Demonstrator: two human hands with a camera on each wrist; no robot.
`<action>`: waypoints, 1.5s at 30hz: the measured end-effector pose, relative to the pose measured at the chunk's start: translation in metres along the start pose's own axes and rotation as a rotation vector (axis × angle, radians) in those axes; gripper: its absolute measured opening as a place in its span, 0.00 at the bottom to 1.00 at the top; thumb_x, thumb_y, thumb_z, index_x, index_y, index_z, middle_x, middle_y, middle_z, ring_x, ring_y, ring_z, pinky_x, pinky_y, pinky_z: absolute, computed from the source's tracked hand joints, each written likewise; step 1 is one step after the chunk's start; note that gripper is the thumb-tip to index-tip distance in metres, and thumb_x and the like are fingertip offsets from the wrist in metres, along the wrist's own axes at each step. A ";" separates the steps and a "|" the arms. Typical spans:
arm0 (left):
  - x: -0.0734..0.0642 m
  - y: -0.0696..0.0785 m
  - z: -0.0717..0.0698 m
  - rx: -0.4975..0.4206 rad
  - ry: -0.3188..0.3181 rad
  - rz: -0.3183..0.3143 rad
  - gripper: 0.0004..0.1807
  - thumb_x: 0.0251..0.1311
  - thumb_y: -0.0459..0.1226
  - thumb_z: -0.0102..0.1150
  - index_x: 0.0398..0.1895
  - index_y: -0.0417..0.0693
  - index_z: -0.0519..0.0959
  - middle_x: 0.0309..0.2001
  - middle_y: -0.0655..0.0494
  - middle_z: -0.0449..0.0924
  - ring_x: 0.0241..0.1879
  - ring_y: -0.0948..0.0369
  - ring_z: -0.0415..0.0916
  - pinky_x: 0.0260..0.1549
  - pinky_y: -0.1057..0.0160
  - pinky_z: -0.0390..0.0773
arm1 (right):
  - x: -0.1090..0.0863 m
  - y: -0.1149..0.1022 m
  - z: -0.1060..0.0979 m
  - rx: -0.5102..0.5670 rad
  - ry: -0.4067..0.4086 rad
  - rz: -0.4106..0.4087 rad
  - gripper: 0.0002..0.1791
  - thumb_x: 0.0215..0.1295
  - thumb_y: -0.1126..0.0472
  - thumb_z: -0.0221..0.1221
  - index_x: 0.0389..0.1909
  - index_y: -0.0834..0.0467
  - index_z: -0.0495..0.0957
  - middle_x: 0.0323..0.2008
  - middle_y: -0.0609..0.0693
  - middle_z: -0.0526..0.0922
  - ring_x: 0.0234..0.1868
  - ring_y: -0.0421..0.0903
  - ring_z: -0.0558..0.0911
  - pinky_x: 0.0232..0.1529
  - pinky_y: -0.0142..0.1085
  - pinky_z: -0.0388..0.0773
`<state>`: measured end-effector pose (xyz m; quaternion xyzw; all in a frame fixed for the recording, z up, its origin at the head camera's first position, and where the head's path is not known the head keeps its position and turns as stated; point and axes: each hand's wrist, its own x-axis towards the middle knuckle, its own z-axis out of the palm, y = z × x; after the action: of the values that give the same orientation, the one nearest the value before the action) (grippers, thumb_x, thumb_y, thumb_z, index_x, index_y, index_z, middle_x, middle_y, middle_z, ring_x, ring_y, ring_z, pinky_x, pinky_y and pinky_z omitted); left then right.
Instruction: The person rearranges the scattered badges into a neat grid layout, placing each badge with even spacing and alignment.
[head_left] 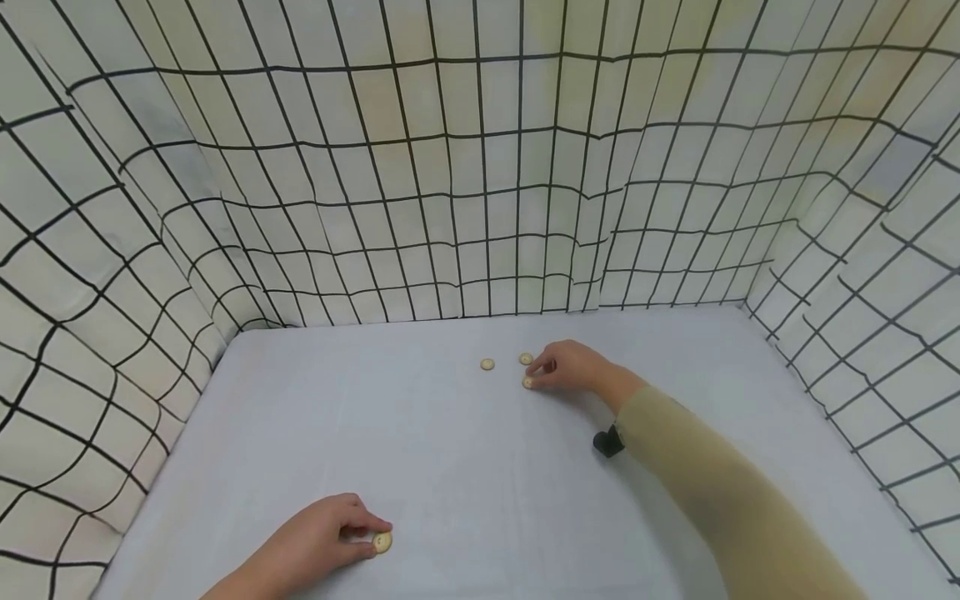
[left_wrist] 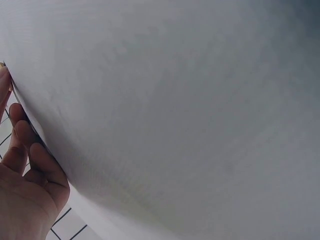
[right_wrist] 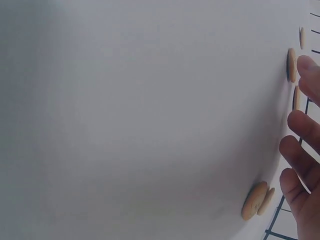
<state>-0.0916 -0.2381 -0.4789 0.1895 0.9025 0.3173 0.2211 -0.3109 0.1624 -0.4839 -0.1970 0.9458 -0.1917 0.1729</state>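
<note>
At the lower left of the head view my left hand (head_left: 318,537) pinches a round beige disc (head_left: 382,542) with small dark marks, using thumb and index finger. Only a sliver of that disc shows in the left wrist view. My right hand (head_left: 576,367) reaches farther out, its thumb and index finger pinching a similar disc (head_left: 528,382) at the table surface. The right wrist view shows this disc (right_wrist: 292,65) beside the thumb, the other fingers spread apart. Just behind it lies another disc (head_left: 527,358), and a further one (head_left: 487,364) is to the left.
Two more discs (right_wrist: 255,201) lie close together low in the right wrist view; I cannot see them in the head view. A white cloth (head_left: 420,442) covers the table. Black-lined grid walls (head_left: 450,200) stand around it. A black device (head_left: 607,442) is at the right wrist.
</note>
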 end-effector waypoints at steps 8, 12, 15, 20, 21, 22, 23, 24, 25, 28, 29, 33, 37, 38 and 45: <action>0.001 0.001 -0.002 0.009 0.001 0.001 0.13 0.56 0.49 0.70 0.45 0.64 0.88 0.33 0.74 0.76 0.32 0.73 0.68 0.33 0.68 0.70 | 0.001 0.002 -0.005 -0.001 -0.041 -0.006 0.15 0.59 0.50 0.70 0.48 0.43 0.87 0.35 0.43 0.79 0.40 0.44 0.74 0.44 0.38 0.71; 0.001 0.001 -0.002 0.011 0.006 0.012 0.13 0.56 0.49 0.70 0.45 0.63 0.88 0.33 0.75 0.76 0.32 0.73 0.68 0.33 0.68 0.70 | 0.000 -0.002 -0.006 -0.025 -0.053 -0.006 0.16 0.59 0.51 0.70 0.49 0.44 0.87 0.35 0.44 0.79 0.40 0.44 0.74 0.44 0.39 0.71; 0.001 0.001 -0.002 0.009 0.005 0.015 0.13 0.57 0.49 0.70 0.45 0.63 0.88 0.33 0.75 0.75 0.31 0.73 0.68 0.32 0.68 0.69 | 0.001 -0.003 -0.006 -0.051 -0.053 -0.006 0.16 0.60 0.51 0.69 0.49 0.44 0.87 0.35 0.43 0.79 0.40 0.43 0.74 0.44 0.39 0.71; 0.001 0.001 -0.002 0.014 0.011 0.023 0.13 0.57 0.49 0.69 0.45 0.64 0.88 0.33 0.75 0.75 0.31 0.73 0.68 0.31 0.68 0.69 | 0.001 -0.003 -0.005 -0.064 -0.047 -0.007 0.16 0.60 0.51 0.69 0.50 0.45 0.86 0.35 0.43 0.79 0.40 0.43 0.74 0.44 0.38 0.71; 0.001 0.001 -0.002 0.015 0.011 0.023 0.13 0.57 0.49 0.69 0.45 0.64 0.88 0.33 0.75 0.75 0.31 0.73 0.68 0.31 0.68 0.69 | 0.001 -0.002 -0.006 -0.059 -0.045 -0.007 0.16 0.60 0.51 0.69 0.50 0.45 0.86 0.35 0.43 0.78 0.40 0.43 0.74 0.44 0.38 0.71; 0.001 0.001 -0.002 0.017 0.012 0.020 0.13 0.57 0.50 0.69 0.45 0.65 0.88 0.33 0.75 0.75 0.31 0.73 0.68 0.32 0.68 0.69 | 0.000 -0.002 -0.006 -0.052 -0.041 -0.007 0.16 0.60 0.51 0.69 0.50 0.44 0.86 0.35 0.43 0.78 0.40 0.43 0.74 0.44 0.38 0.72; 0.001 0.001 -0.002 0.018 0.012 0.016 0.13 0.57 0.50 0.69 0.45 0.65 0.88 0.33 0.75 0.75 0.31 0.73 0.68 0.32 0.68 0.69 | 0.000 -0.002 -0.007 -0.044 -0.038 -0.007 0.17 0.60 0.50 0.69 0.50 0.44 0.86 0.35 0.43 0.78 0.40 0.43 0.74 0.44 0.38 0.72; 0.001 0.001 -0.002 0.019 0.011 0.012 0.13 0.57 0.50 0.69 0.45 0.66 0.87 0.33 0.76 0.75 0.32 0.73 0.68 0.32 0.68 0.69 | -0.001 -0.001 -0.008 -0.034 -0.032 -0.005 0.17 0.60 0.50 0.69 0.51 0.44 0.86 0.35 0.44 0.78 0.40 0.44 0.74 0.44 0.39 0.72; 0.001 0.001 -0.002 0.023 0.012 0.009 0.12 0.57 0.50 0.69 0.45 0.66 0.87 0.33 0.76 0.75 0.32 0.74 0.68 0.32 0.68 0.69 | -0.002 -0.001 -0.009 -0.022 -0.026 -0.004 0.17 0.60 0.50 0.69 0.51 0.44 0.86 0.35 0.44 0.78 0.40 0.44 0.74 0.44 0.39 0.72; 0.001 0.001 -0.002 0.022 0.009 0.003 0.12 0.57 0.50 0.69 0.45 0.67 0.87 0.33 0.75 0.75 0.32 0.74 0.68 0.32 0.68 0.69 | -0.006 0.001 -0.013 0.010 -0.007 0.000 0.18 0.59 0.49 0.70 0.51 0.43 0.86 0.36 0.43 0.79 0.40 0.44 0.74 0.44 0.39 0.73; 0.001 0.001 -0.002 0.021 0.008 0.002 0.12 0.56 0.50 0.69 0.45 0.67 0.87 0.33 0.75 0.75 0.32 0.73 0.68 0.32 0.68 0.69 | -0.007 0.002 -0.014 0.020 -0.001 0.001 0.18 0.59 0.49 0.70 0.51 0.43 0.86 0.36 0.44 0.79 0.40 0.45 0.75 0.44 0.39 0.73; 0.001 0.001 -0.002 0.019 0.005 0.004 0.13 0.56 0.50 0.69 0.45 0.66 0.87 0.33 0.75 0.76 0.31 0.73 0.68 0.32 0.68 0.70 | -0.014 0.005 -0.020 0.049 0.019 0.008 0.19 0.59 0.50 0.70 0.52 0.44 0.85 0.36 0.44 0.79 0.40 0.45 0.75 0.41 0.38 0.74; 0.001 0.001 -0.003 0.009 -0.008 -0.003 0.13 0.57 0.50 0.69 0.45 0.65 0.87 0.34 0.74 0.76 0.32 0.73 0.68 0.32 0.67 0.70 | -0.020 0.013 -0.023 0.059 0.031 0.005 0.18 0.61 0.51 0.69 0.53 0.44 0.85 0.35 0.45 0.78 0.38 0.45 0.76 0.37 0.36 0.76; 0.001 0.001 -0.003 0.005 -0.011 -0.005 0.13 0.57 0.50 0.69 0.45 0.65 0.87 0.34 0.74 0.76 0.32 0.73 0.69 0.32 0.67 0.70 | -0.022 0.016 -0.024 0.065 0.034 0.003 0.18 0.61 0.51 0.69 0.53 0.45 0.85 0.35 0.45 0.78 0.37 0.45 0.76 0.37 0.36 0.76; 0.001 0.000 -0.001 -0.005 -0.014 0.004 0.14 0.56 0.50 0.70 0.46 0.62 0.87 0.34 0.74 0.76 0.32 0.73 0.69 0.32 0.67 0.70 | -0.038 0.039 -0.026 0.094 0.052 -0.004 0.18 0.61 0.53 0.68 0.53 0.48 0.85 0.34 0.45 0.78 0.38 0.45 0.75 0.38 0.38 0.74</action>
<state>-0.0924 -0.2384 -0.4788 0.1929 0.8998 0.3186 0.2274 -0.3002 0.2201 -0.4690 -0.1855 0.9395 -0.2415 0.1570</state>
